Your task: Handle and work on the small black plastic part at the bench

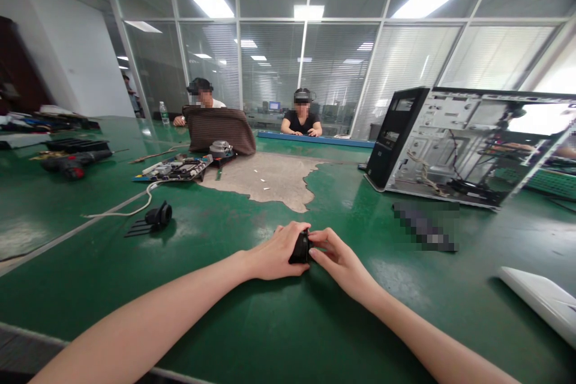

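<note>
A small, dark, glossy black object (299, 249) is between my hands, low over the green tabletop (270, 318). My left hand (275, 252) is closed round it from the left, so much of it is hidden. From the other side, the thumb and fingertips of my right hand (333, 257) pinch at its right edge. Its exact kind I cannot make out. Off to the left lies a black part (157, 216) with a round end and several flat prongs.
A circuit board (177, 168), a cable (130, 213) and a brown cloth-covered thing (220, 126) lie beyond. An opened computer case (391, 144) stands at right, near a blurred dark item (425, 228) and a white object (537, 300). Two people (302, 123) sit across the table.
</note>
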`<state>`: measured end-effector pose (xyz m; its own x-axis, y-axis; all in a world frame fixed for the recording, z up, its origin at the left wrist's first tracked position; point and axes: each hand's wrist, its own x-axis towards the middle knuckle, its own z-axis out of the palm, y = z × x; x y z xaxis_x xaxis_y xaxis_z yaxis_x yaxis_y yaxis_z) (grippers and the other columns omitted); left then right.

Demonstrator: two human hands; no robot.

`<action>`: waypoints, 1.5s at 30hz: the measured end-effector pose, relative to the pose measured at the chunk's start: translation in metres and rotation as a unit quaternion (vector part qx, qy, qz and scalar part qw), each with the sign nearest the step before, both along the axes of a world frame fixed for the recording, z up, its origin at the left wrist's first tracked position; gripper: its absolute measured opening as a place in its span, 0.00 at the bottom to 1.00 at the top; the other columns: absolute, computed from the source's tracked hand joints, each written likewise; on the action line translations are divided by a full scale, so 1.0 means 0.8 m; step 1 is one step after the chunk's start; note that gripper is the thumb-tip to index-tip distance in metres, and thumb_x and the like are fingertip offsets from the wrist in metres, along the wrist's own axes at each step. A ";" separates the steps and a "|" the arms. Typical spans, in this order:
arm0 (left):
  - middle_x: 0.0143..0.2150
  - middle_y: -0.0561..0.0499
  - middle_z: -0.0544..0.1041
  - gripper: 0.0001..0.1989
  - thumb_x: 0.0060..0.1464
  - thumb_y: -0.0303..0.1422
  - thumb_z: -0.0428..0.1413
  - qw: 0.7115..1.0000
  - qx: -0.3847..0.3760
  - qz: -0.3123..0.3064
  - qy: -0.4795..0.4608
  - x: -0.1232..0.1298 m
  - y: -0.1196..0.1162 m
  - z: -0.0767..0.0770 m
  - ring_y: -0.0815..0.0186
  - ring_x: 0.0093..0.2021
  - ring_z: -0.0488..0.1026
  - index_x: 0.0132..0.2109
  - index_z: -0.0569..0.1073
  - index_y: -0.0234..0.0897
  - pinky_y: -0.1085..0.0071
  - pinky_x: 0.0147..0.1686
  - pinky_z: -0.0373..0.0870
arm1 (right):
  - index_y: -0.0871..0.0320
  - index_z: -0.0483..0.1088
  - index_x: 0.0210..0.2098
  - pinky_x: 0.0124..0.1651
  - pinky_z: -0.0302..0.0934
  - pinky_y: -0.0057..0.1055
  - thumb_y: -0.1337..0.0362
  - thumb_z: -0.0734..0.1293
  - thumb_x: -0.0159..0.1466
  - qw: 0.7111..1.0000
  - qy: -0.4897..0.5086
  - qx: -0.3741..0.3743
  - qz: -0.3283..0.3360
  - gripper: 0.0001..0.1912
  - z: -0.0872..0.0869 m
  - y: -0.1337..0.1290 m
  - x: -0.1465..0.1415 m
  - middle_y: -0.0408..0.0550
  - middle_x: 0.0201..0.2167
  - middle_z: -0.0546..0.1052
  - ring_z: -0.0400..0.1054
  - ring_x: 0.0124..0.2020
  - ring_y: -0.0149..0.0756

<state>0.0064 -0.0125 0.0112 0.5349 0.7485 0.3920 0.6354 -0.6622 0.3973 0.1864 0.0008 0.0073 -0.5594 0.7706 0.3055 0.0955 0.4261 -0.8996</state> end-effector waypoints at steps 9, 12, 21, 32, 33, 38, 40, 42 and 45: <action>0.50 0.41 0.61 0.33 0.45 0.33 0.55 1.000 -0.003 0.005 0.001 0.001 -0.001 0.002 0.54 0.50 0.61 0.55 0.49 0.36 0.56 0.47 0.59 | 0.55 0.58 0.42 0.48 0.61 0.34 0.63 0.60 0.60 0.999 -0.018 -0.015 0.022 0.11 0.001 -0.001 -0.001 0.47 0.41 0.67 0.66 0.42 0.33; 0.50 0.41 0.60 0.32 0.45 0.33 0.55 1.000 0.000 0.006 0.004 0.001 -0.001 0.002 0.55 0.49 0.61 0.55 0.49 0.36 0.56 0.47 0.60 | 0.55 0.58 0.40 0.47 0.61 0.33 0.64 0.61 0.59 1.000 -0.002 -0.012 0.018 0.10 0.002 -0.004 0.000 0.46 0.40 0.67 0.65 0.43 0.33; 0.50 0.42 0.61 0.33 0.45 0.33 0.55 1.000 0.001 0.004 0.003 0.001 -0.001 0.002 0.55 0.50 0.61 0.55 0.49 0.36 0.56 0.47 0.59 | 0.56 0.58 0.43 0.46 0.62 0.36 0.63 0.60 0.60 0.999 -0.024 -0.024 0.002 0.12 0.000 0.001 -0.002 0.48 0.41 0.68 0.66 0.41 0.34; 0.50 0.42 0.61 0.33 0.45 0.33 0.55 1.000 -0.003 0.005 0.011 0.001 0.000 0.002 0.55 0.50 0.61 0.55 0.48 0.36 0.57 0.47 0.60 | 0.56 0.58 0.41 0.45 0.63 0.34 0.63 0.60 0.60 1.000 -0.023 -0.012 -0.016 0.10 0.002 0.001 -0.002 0.47 0.42 0.67 0.66 0.43 0.34; 0.50 0.42 0.61 0.33 0.45 0.33 0.55 1.000 -0.003 0.006 0.009 0.001 0.000 0.002 0.55 0.50 0.61 0.55 0.48 0.36 0.57 0.47 0.59 | 0.56 0.58 0.42 0.45 0.63 0.35 0.63 0.60 0.60 0.999 -0.026 -0.018 -0.017 0.11 0.001 0.001 -0.003 0.48 0.43 0.67 0.66 0.43 0.34; 0.50 0.42 0.61 0.32 0.45 0.33 0.55 1.000 -0.002 0.005 -0.002 0.001 0.000 0.000 0.55 0.50 0.61 0.55 0.49 0.37 0.57 0.48 0.59 | 0.56 0.59 0.41 0.48 0.62 0.35 0.64 0.62 0.58 1.000 -0.011 -0.011 0.002 0.11 0.004 -0.003 -0.002 0.47 0.42 0.67 0.65 0.45 0.34; 0.50 0.43 0.61 0.33 0.44 0.33 0.56 1.000 -0.003 0.005 -0.004 0.001 0.000 0.000 0.55 0.50 0.61 0.55 0.49 0.38 0.57 0.47 0.59 | 0.56 0.60 0.39 0.49 0.61 0.34 0.63 0.62 0.58 1.000 0.003 0.001 -0.003 0.10 0.005 -0.005 -0.002 0.47 0.41 0.67 0.64 0.46 0.35; 0.50 0.43 0.61 0.33 0.44 0.33 0.56 1.000 -0.006 0.006 -0.001 0.001 -0.001 0.001 0.55 0.49 0.61 0.55 0.49 0.38 0.57 0.47 0.59 | 0.56 0.61 0.37 0.48 0.62 0.34 0.62 0.61 0.58 1.000 0.004 0.001 -0.019 0.08 0.004 -0.004 -0.003 0.46 0.40 0.67 0.64 0.45 0.35; 0.50 0.43 0.61 0.33 0.44 0.33 0.55 1.000 -0.006 0.007 0.006 0.001 -0.002 0.003 0.55 0.49 0.61 0.55 0.49 0.38 0.57 0.47 0.59 | 0.56 0.60 0.39 0.46 0.63 0.34 0.60 0.61 0.58 0.999 -0.004 -0.017 -0.031 0.10 0.003 0.000 -0.003 0.47 0.41 0.68 0.65 0.44 0.35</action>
